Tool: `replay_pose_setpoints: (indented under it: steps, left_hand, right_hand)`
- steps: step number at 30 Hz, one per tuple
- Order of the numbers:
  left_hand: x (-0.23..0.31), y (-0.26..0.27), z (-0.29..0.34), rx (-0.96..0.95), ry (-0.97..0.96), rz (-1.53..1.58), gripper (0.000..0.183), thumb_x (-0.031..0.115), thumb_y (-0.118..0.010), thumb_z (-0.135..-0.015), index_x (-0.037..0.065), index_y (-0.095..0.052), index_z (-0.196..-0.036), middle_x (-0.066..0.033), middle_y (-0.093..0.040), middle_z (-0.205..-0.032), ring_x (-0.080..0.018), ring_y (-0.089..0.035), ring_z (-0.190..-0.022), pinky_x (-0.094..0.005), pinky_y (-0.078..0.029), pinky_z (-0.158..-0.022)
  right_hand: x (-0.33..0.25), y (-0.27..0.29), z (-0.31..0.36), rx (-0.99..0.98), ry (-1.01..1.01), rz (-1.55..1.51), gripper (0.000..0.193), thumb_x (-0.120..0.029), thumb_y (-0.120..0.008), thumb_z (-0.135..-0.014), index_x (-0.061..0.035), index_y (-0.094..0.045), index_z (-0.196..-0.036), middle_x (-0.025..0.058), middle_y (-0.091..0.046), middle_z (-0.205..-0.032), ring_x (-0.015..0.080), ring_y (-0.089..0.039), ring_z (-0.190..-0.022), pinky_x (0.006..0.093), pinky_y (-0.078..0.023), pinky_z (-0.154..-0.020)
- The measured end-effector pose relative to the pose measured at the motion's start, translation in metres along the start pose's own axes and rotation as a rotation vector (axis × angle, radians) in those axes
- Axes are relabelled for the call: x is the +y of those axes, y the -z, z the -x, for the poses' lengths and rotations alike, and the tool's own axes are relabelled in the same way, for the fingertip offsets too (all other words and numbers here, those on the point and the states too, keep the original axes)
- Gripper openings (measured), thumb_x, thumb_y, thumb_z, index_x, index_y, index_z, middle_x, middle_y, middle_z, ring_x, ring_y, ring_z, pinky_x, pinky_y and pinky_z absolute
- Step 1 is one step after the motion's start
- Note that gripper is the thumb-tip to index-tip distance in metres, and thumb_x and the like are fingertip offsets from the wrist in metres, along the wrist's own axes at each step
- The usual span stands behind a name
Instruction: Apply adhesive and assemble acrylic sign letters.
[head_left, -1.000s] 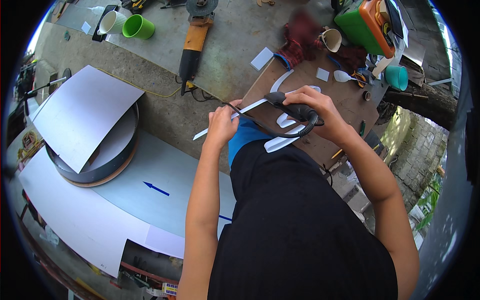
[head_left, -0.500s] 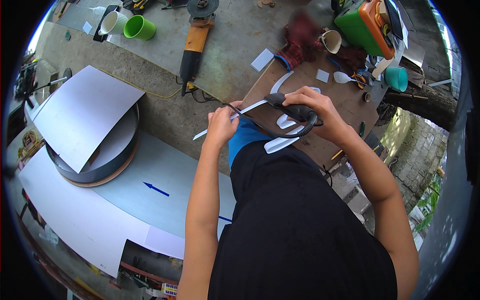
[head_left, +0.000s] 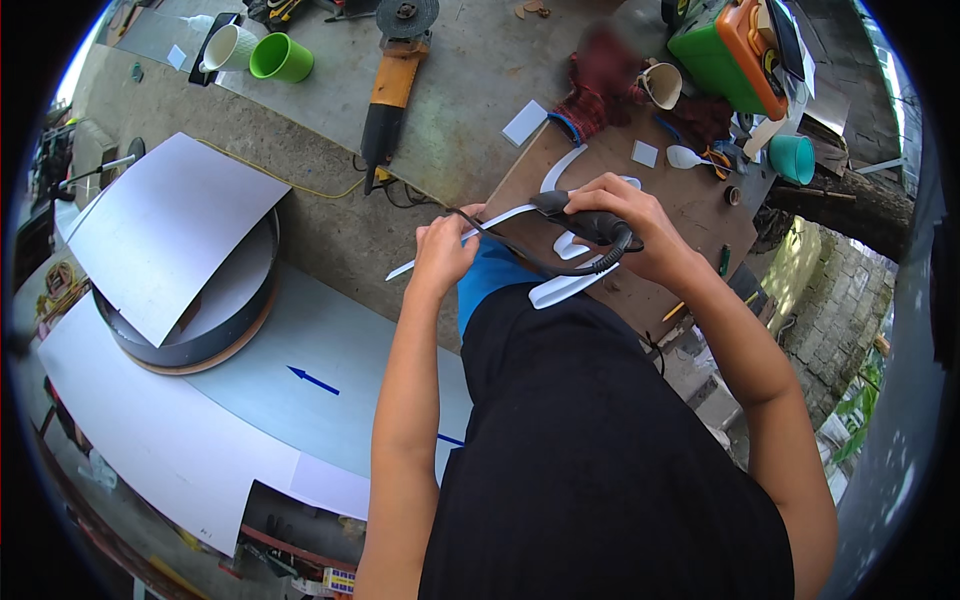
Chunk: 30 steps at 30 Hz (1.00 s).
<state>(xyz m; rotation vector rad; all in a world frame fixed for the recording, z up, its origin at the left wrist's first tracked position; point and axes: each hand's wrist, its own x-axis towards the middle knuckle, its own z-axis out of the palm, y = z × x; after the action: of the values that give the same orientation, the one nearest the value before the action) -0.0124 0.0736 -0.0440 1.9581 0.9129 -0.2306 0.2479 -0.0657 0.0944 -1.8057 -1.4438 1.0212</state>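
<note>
My left hand has its fingers closed around a narrow white strip; one pointed end sticks out to the left of the hand. My right hand grips a black corded hand tool, slim like a rotary tool. Its front end meets the strip to the right of my left hand, and its tip cannot be made out. The cord loops below the tool toward my left hand. Curved white pieces show under and around the tool; whether they join the strip is hidden.
A brown board on the right carries a pencil, scissors and a teal cup. An angle grinder lies on the grey table beyond. To the left, a white sheet rests on a round dark-rimmed form. A green-orange toolbox stands far right.
Hardly anything differs. Both hands keep their hold on the strip and the tool, and the right hand with the tool has shifted very slightly.
</note>
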Motion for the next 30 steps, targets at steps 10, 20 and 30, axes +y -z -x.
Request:
replay_pose_setpoints:
  steps: [10,20,30]
  left_hand:
    - [0.0,-0.001,0.001,0.007,0.001,0.015,0.047,0.011,-0.069,-0.089,0.017,-0.069,-0.135,-0.0106,-0.079,-0.108,-0.0271,-0.072,-0.11,-0.0433,-0.043,-0.094]
    - [0.001,-0.001,0.002,0.002,0.006,0.002,0.049,0.011,-0.069,-0.088,0.019,-0.069,-0.136,-0.0089,-0.079,-0.108,-0.0278,-0.071,-0.11,-0.0436,-0.043,-0.094]
    - [0.006,0.002,-0.001,0.001,0.026,0.019,0.045,0.011,-0.067,-0.088,0.018,-0.071,-0.133,-0.0081,-0.079,-0.107,-0.0271,-0.072,-0.108,-0.0426,-0.043,-0.093]
  right_hand:
    - [0.0,-0.002,-0.003,0.043,0.052,0.002,0.046,-0.004,-0.088,-0.073,-0.0131,-0.07,-0.115,0.0075,-0.067,-0.114,0.0312,-0.069,-0.101,0.041,-0.057,-0.085]
    - [-0.003,0.0,-0.002,0.03,0.064,0.006,0.046,-0.006,-0.089,-0.074,-0.0112,-0.069,-0.115,0.0093,-0.068,-0.118,0.0336,-0.069,-0.106,0.0427,-0.056,-0.089]
    - [-0.005,0.008,-0.002,-0.04,0.051,-0.011,0.047,-0.001,-0.085,-0.074,-0.0092,-0.069,-0.117,0.0133,-0.068,-0.126,0.0345,-0.068,-0.114,0.0426,-0.053,-0.096]
